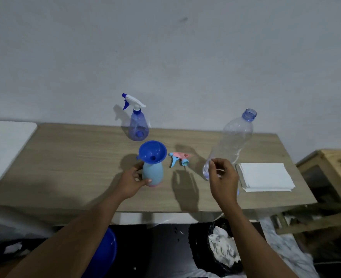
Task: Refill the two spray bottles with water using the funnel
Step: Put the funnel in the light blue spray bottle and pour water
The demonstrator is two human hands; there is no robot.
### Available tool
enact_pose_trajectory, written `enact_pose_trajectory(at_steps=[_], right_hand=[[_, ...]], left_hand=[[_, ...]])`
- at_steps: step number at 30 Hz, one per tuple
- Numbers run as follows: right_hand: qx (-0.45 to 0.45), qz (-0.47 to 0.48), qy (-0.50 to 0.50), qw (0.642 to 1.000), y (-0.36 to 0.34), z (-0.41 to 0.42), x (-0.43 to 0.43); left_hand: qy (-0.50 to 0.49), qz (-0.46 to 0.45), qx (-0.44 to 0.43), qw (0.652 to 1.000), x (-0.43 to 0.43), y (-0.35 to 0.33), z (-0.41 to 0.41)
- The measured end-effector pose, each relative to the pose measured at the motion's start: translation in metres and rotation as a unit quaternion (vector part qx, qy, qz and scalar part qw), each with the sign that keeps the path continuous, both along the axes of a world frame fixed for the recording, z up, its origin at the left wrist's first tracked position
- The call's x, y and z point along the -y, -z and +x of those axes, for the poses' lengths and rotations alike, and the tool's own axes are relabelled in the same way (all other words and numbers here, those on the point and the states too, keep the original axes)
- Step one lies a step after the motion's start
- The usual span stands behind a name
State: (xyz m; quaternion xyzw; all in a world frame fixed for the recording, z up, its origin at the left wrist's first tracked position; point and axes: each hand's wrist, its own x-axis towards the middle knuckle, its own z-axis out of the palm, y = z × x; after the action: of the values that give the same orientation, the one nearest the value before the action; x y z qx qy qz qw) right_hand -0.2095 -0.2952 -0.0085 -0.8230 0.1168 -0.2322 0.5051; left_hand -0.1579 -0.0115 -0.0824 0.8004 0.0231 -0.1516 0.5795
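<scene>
Left hand (132,181) holds pale spray bottle (153,173); right hand (223,177) grips water bottle (233,137)

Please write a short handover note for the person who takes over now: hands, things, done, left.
Left hand grips the light blue spray bottle, upright on the table, funnel in its neck.
Right hand holds the clear bottle near its base, tilted, uncapped, seemingly empty.
Pink and blue trigger head lies on the table between them.
Dark blue spray bottle stands behind, head on; fill unclear.
Done, probably: pouring here. Left: remove funnel, refit head, check the other bottle.
</scene>
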Motion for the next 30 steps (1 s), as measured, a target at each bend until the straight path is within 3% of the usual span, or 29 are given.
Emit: enact_pose_trajectory(at_steps=[5, 9, 14, 19, 25, 30], right_hand=[[-0.001, 0.048, 0.104, 0.993, -0.007, -0.015, 0.049], [-0.046, 0.046, 0.031, 0.997, -0.024, 0.012, 0.074], [-0.026, 0.071, -0.052, 0.996, -0.04, 0.042, 0.087], [-0.007, 0.071, -0.074, 0.995, -0.043, 0.053, 0.088], [0.016, -0.021, -0.085, 0.996, -0.031, 0.051, 0.085], [0.03, -0.068, -0.094, 0.993, -0.027, 0.056, 0.085]], left_hand=[[0.018, 0.006, -0.009, 1.0, 0.014, 0.002, 0.002], [0.044, 0.01, -0.004, 0.999, 0.03, 0.0, 0.007], [0.051, 0.014, 0.013, 0.999, 0.036, 0.002, 0.009], [0.006, 0.006, 0.024, 1.0, 0.026, -0.003, -0.002], [-0.064, -0.057, 0.057, 0.995, 0.027, -0.024, -0.007], [-0.054, -0.064, 0.086, 0.993, 0.041, -0.042, 0.0]])
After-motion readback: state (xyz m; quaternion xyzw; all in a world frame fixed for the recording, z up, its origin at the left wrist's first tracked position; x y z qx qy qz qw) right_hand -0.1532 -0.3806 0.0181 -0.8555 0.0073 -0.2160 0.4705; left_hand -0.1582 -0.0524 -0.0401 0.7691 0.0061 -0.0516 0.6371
